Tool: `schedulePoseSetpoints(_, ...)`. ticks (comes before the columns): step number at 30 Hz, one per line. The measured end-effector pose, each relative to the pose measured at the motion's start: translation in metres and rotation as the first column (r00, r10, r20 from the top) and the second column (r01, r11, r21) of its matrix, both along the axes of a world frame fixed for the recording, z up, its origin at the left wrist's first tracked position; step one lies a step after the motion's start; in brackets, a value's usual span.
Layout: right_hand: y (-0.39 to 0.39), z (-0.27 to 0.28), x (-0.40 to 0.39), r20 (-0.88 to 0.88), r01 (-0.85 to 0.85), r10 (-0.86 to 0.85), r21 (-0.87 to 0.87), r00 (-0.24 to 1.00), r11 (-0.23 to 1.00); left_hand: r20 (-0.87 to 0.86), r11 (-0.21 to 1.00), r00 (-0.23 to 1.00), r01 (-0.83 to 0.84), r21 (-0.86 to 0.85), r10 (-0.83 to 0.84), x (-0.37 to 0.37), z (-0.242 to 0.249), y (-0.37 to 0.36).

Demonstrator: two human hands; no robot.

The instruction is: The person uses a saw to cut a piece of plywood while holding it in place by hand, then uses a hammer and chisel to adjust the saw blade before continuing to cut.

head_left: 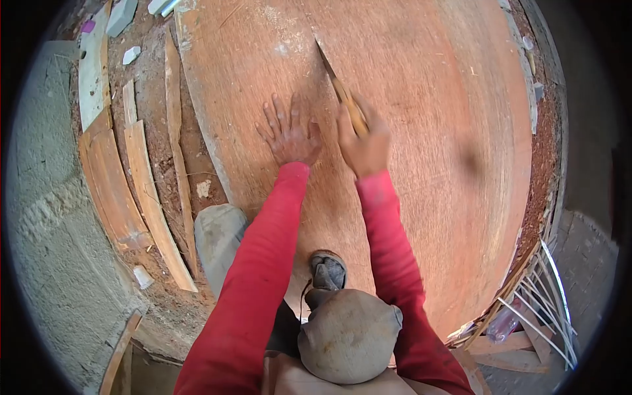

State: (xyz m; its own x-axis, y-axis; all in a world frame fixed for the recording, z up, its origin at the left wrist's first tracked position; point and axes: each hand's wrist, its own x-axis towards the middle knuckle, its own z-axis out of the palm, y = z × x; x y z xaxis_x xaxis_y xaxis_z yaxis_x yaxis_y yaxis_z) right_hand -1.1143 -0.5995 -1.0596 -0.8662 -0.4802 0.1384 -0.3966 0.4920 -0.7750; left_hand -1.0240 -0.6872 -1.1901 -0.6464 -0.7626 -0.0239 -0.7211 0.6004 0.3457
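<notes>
A large reddish-brown plywood sheet fills the middle of the view. My left hand lies flat on it with the fingers spread, holding nothing. To its right, my right hand is wrapped round the wooden handle of a handsaw. The saw's narrow dark blade points up and to the left, its tip at the sheet's upper middle. How far the blade goes into the sheet cannot be made out. One shoe rests on the sheet below my hands.
Long wood strips lie on reddish soil at the left, beside a rough concrete surface. A white cup and pale block pieces are there too. Thin white rods, a plastic bottle and wood scraps lie at the lower right.
</notes>
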Motion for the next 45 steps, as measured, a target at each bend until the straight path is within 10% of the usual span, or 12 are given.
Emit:
schedulePoseSetpoints(7, 0.047, 0.018, 0.038, 0.208, 0.034, -0.028, -0.028, 0.978, 0.999, 0.007, 1.0, 1.0, -0.014, -0.028, 0.014, 0.0, -0.009, 0.001)
schedulePoseSetpoints(10, -0.004, -0.004, -0.001, -0.031, -0.021, 0.021, 0.017, 0.999, 1.0, -0.008, 0.999, 1.0, -0.008, -0.037, 0.008, -0.004, -0.002, 0.0)
schedulePoseSetpoints(15, 0.08, 0.049, 0.063, 0.302, 0.039, -0.046, 0.03, 0.952, 0.999, -0.001, 0.999, 0.999, -0.039, -0.001, 0.039, -0.005, -0.009, -0.003)
schedulePoseSetpoints(23, 0.038, 0.004, 0.023, 0.012, -0.011, 0.012, -0.051, 1.0, 0.999, 0.009, 1.0, 1.0, -0.014, -0.026, 0.015, -0.003, -0.004, 0.0)
schedulePoseSetpoints(39, 0.067, 0.035, 0.051, 0.28, 0.038, -0.046, 0.036, 0.959, 0.999, -0.009, 1.0, 1.0, -0.006, -0.012, 0.005, 0.003, -0.006, 0.006)
schedulePoseSetpoints(45, 0.05, 0.012, 0.031, 0.09, -0.007, 0.009, -0.023, 0.996, 1.0, -0.018, 1.0, 1.0, -0.023, -0.021, 0.023, -0.006, -0.003, -0.003)
